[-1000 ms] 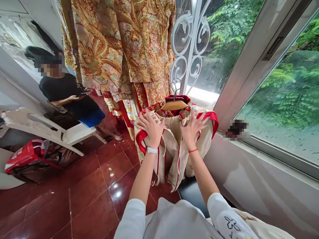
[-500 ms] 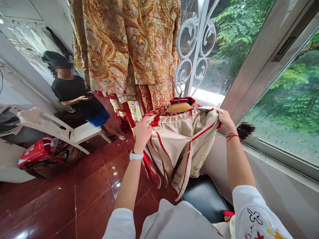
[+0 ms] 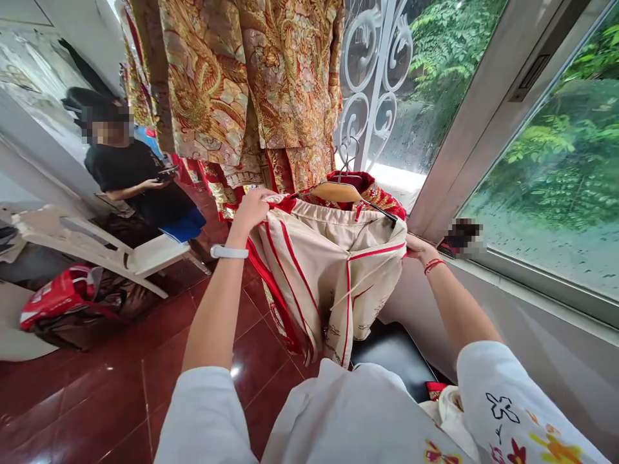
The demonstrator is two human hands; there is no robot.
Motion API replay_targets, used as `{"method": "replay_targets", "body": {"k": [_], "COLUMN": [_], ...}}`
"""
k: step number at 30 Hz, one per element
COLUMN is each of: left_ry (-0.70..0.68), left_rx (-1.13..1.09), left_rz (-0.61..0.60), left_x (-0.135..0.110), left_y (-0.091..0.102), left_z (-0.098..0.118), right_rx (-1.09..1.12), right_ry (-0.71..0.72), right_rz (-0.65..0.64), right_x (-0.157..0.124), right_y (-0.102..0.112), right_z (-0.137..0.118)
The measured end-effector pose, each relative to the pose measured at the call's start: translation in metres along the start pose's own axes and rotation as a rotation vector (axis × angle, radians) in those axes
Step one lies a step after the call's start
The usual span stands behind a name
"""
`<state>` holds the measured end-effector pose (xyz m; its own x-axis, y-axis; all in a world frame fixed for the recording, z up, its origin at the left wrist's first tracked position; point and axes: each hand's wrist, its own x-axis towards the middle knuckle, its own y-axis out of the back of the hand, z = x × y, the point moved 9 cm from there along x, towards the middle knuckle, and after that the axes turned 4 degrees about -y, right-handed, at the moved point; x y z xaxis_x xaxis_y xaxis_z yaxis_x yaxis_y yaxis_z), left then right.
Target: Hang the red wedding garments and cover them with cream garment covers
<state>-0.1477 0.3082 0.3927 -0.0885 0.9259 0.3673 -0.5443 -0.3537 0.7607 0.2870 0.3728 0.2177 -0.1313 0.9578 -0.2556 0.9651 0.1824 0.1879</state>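
Note:
A cream skirt with red trim (image 3: pixel 329 270) hangs from a wooden hanger (image 3: pixel 336 191) whose metal hook sits on a white scrolled rail (image 3: pixel 374 71). My left hand (image 3: pixel 254 205) is closed on the left end of the skirt's waistband, a white band on its wrist. My right hand (image 3: pixel 418 248) is closed on the skirt's right side, just under the hanger's end, a red string on its wrist. Between my hands the fabric is spread out, and its pleats fall down toward a black stool (image 3: pixel 394 354).
A red and gold embroidered robe (image 3: pixel 246 84) hangs just behind the skirt. At left a person in black (image 3: pixel 138 177) sits with a phone beside a white plastic chair (image 3: pixel 97 245) and a red bag (image 3: pixel 58 296). A window sill (image 3: pixel 532 290) runs along the right.
My flat, open hands closed on the waistband and pulled it apart. Since then my left hand has risen to the left end and my right hand has dropped lower on the right side.

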Motion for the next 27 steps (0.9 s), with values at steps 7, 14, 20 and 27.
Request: {"method": "replay_targets", "body": {"k": [7, 14, 20, 27], "left_ry": [-0.031, 0.015, 0.029, 0.057], "left_rx": [0.024, 0.010, -0.002, 0.009], "left_rz": [0.019, 0.055, 0.049, 0.085], "left_x": [-0.015, -0.025, -0.031, -0.035], "left_y": [-0.017, -0.034, -0.036, -0.041], "left_z": [0.016, 0.015, 0.021, 0.025], "right_rx": [-0.662, -0.746, -0.663, -0.307], "right_ry": [0.242, 0.334, 0.318, 0.218], "right_rz": [0.523, 0.620, 0.720, 0.940], "right_x": [-0.018, -0.045, -0.059, -0.042], "right_y": [0.068, 0.046, 0.043, 0.064], "right_z": [-0.099, -0.108, -0.103, -0.091]}}
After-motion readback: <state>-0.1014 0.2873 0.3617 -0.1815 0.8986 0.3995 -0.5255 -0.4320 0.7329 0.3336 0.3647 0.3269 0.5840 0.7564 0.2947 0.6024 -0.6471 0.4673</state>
